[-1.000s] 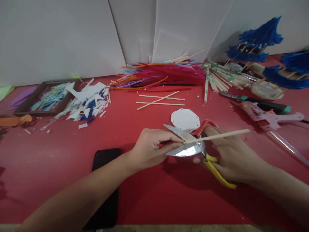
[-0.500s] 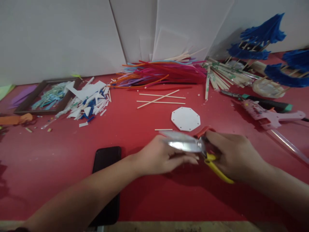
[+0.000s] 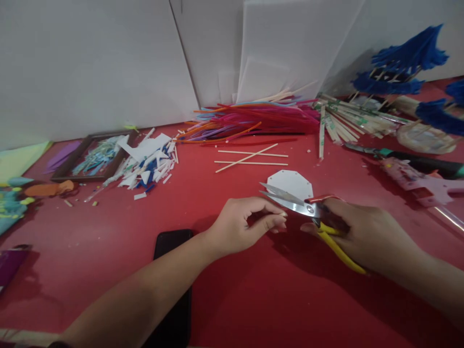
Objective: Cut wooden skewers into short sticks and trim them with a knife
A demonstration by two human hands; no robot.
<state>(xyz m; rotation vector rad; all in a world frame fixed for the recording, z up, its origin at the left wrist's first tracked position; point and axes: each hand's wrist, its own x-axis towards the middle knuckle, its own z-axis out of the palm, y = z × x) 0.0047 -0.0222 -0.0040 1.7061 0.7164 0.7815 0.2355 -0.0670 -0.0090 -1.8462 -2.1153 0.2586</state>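
My right hand (image 3: 366,232) is wrapped around scissors (image 3: 310,209) with a yellow and a red handle. Their blades point left, slightly parted, and overlap the near edge of a white octagonal plate (image 3: 290,179) with small holes along its rim. To the left, my left hand (image 3: 246,224) is closed in a pinch just below the blades. Whatever lies between its fingertips is too small to make out. Beyond the plate, several thin wooden sticks (image 3: 253,163) lie on the red table (image 3: 232,295), one crossing the others.
A black phone (image 3: 174,241) lies beneath my left forearm. White and blue scraps (image 3: 152,166) sit beside a brown frame (image 3: 68,169). Pipe cleaners (image 3: 253,121) and wrapped sticks (image 3: 340,121) line the back. On the right are a pink glue gun (image 3: 420,183) and blue tiered models (image 3: 409,58).
The scissors have drawn back from in front of my left hand and sit just above its fingertips. The short stick near the plate is no longer visible. The view has shifted left.
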